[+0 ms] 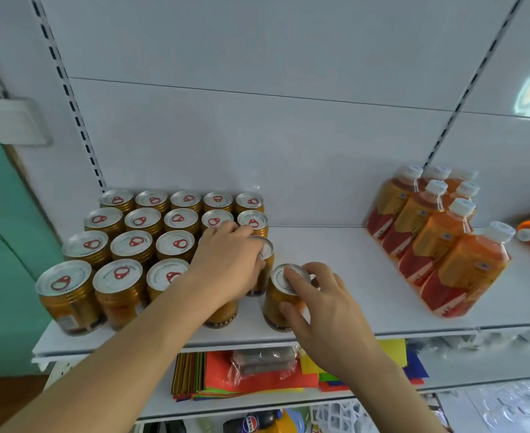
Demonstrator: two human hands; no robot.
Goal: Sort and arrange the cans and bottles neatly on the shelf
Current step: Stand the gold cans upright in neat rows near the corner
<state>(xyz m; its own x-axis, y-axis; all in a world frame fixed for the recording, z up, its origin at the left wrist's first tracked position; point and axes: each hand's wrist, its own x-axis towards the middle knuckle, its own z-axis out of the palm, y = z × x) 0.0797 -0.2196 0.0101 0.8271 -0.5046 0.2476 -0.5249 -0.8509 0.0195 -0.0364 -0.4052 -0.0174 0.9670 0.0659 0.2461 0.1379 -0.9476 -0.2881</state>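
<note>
A person's left hand [231, 260] curls over the silver lid of a gold metal drinks can [262, 267] at the right edge of a tidy block of gold ring-pull cans [138, 245] filling the nine o'clock side of a white metal shelf [335, 276]. The right hand [321, 304] grips a separate gold can [284, 298] standing just beside it at the shelf's front edge, thumb on its side and fingers bent over the lid. At three o'clock, well apart, orange plastic bottles with white caps [438, 235] stand in rows. Coloured paper sheets [257, 379] lie on the lower shelf at six o'clock.
</note>
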